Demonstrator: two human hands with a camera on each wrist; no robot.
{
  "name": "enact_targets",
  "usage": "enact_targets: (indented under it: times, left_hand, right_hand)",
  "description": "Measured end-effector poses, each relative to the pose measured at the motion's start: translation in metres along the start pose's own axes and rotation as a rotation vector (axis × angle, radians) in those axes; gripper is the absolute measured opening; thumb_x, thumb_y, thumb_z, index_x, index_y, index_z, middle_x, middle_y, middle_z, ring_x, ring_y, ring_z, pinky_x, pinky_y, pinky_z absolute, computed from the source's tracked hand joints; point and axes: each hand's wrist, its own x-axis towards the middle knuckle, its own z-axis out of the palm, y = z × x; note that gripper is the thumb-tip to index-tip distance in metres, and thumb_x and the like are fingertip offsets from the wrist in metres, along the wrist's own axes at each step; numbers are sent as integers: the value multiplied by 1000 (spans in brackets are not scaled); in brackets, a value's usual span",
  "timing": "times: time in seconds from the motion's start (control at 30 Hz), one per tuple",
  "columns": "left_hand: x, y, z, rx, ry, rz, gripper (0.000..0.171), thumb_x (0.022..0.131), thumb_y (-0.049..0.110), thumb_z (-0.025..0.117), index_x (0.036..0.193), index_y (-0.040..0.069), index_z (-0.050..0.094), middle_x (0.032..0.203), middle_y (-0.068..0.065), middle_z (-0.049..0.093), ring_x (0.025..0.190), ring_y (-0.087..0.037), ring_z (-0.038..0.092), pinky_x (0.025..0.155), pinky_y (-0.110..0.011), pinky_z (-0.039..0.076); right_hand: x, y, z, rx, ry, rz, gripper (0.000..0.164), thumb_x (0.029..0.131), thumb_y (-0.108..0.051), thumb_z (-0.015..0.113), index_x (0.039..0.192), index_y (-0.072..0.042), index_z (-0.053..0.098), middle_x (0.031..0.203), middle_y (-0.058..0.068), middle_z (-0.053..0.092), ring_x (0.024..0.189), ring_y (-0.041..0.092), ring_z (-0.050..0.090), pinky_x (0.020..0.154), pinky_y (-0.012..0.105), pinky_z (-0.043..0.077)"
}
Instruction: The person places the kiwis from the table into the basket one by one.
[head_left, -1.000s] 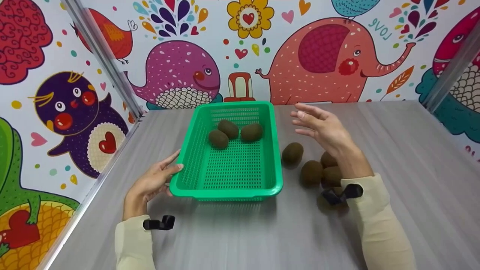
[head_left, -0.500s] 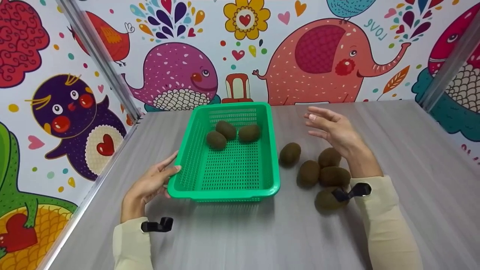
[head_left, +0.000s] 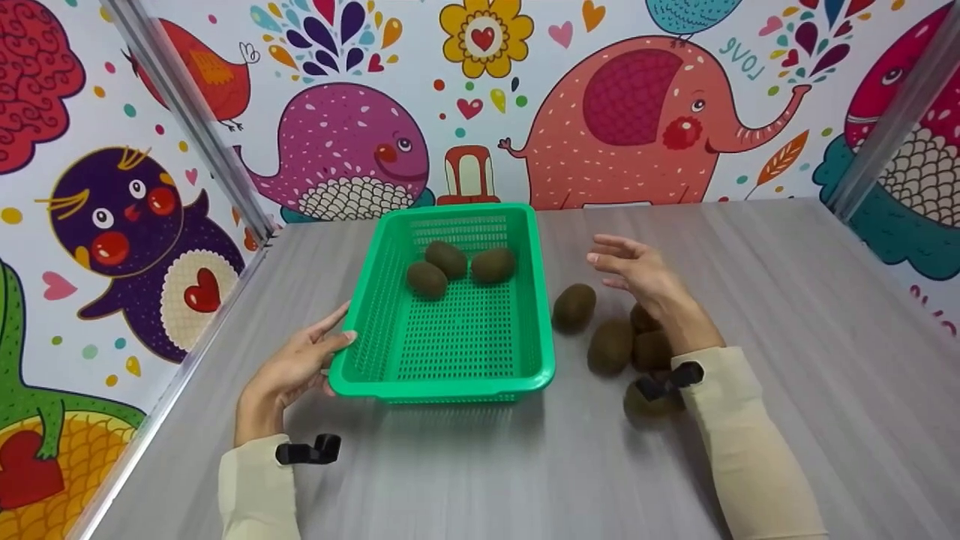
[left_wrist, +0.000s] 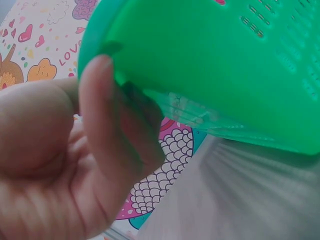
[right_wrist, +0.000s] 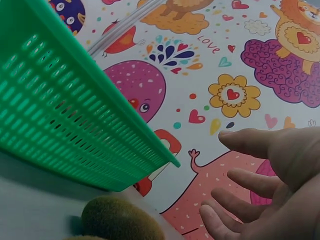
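A green plastic basket stands on the table with three brown kiwis inside, toward its far end. My left hand grips the basket's left rim near the front corner, its thumb on the rim and the fingers at the outer wall. In the left wrist view, the green wall fills the space beyond those fingers. Right of the basket, my right hand hovers above several loose kiwis with relaxed, spread fingers and holds nothing. Its forearm and wrist partly cover some of them. One kiwi lies closest to the basket.
The grey wood-grain table meets a back wall printed with cartoon animals. A similar printed panel borders the left side, with a metal post at the corner. Another post stands at the right.
The right hand first shifted right, uncovering more of the loose kiwis, then came back left and slightly lower over them. The left hand keeps its hold on the basket. The view has turned slightly.
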Motion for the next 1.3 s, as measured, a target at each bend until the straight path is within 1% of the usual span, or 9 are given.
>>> enact_targets:
  times: [0.13,0.27,0.43,0.57,0.8,1.0,1.07,1.23,1.3]
  left_hand:
    - [0,0,0,0,-4,1,70,106,29,51,163,26,10,105,-10,74,71,-14,72,51,-28,58]
    - [1,-2,0,-3,2,-2,69,106,29,51,163,27,11,104,-9,74,70,-14,72,51,-28,58]
    - [1,-2,0,-9,7,-8,68,106,28,50,163,27,12,100,-8,74,68,-14,72,51,-27,58]
    - [1,-2,1,-5,15,-14,68,106,29,51,163,28,13,99,-8,75,67,-14,72,51,-27,58]
    - [0,-1,1,15,22,-5,67,106,30,51,162,30,15,102,-10,75,68,-14,72,51,-28,58]
    - [1,-1,1,17,17,3,68,106,31,52,162,29,14,103,-10,75,69,-15,73,51,-28,58]
    - [1,-1,1,18,19,3,68,106,31,52,162,29,14,102,-10,75,69,-15,73,51,-28,58]
    - [1,-1,1,17,31,5,67,106,29,52,162,28,15,100,-10,75,68,-15,72,51,-29,58]
    - [0,-1,1,16,31,6,67,106,29,52,162,27,15,100,-10,75,68,-14,72,50,-28,58]
  right_hand:
    - [4,4,2,-29,12,11,66,95,-32,70,152,-11,43,154,12,46,141,28,48,117,42,42]
    - [7,9,4,-60,18,28,66,96,-32,69,152,-10,43,154,13,45,141,29,47,117,43,42]
    - [11,14,7,-110,29,58,63,96,-30,68,151,-10,44,153,14,46,140,31,47,120,47,37]
    - [14,17,10,-136,39,73,61,96,-28,69,149,-9,45,152,14,47,138,32,49,120,48,38]
    - [19,19,17,-172,9,81,61,96,-24,69,149,-5,45,150,20,48,138,36,48,119,49,38]
    - [19,21,15,-212,-18,80,63,96,-23,68,150,-3,43,150,23,47,137,38,48,118,50,39]
    - [19,22,14,-243,-30,83,62,96,-24,68,150,-3,43,151,22,46,138,39,47,119,52,37]
    - [20,23,14,-311,-64,109,64,96,-25,68,151,-5,43,157,22,39,142,42,42,121,61,28]
    - [21,24,15,-321,-78,121,65,96,-24,68,151,-5,42,157,22,38,143,42,41,121,61,27]
